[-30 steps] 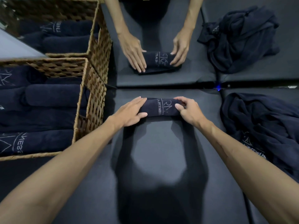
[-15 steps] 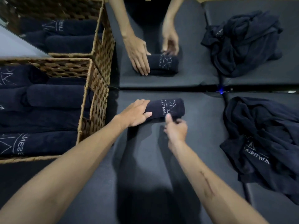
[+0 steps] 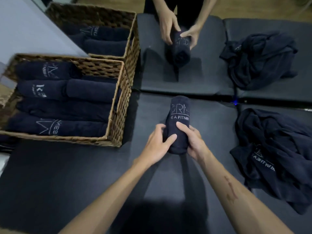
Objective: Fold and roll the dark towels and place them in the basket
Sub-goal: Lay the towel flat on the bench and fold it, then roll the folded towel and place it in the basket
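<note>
Both hands, left hand and right hand, grasp rolled towel; far end beyond fingers unsupported, roll may loosen before basket.

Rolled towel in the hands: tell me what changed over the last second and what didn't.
The rolled towel was turned from crosswise on the mat to pointing away, and lifted. The right hand let go briefly, then gripped its near end again; the left hand went from resting on it to gripping it. The camera view also tilted. The basket with its rolled towels and the loose towel pile stayed put.
</note>
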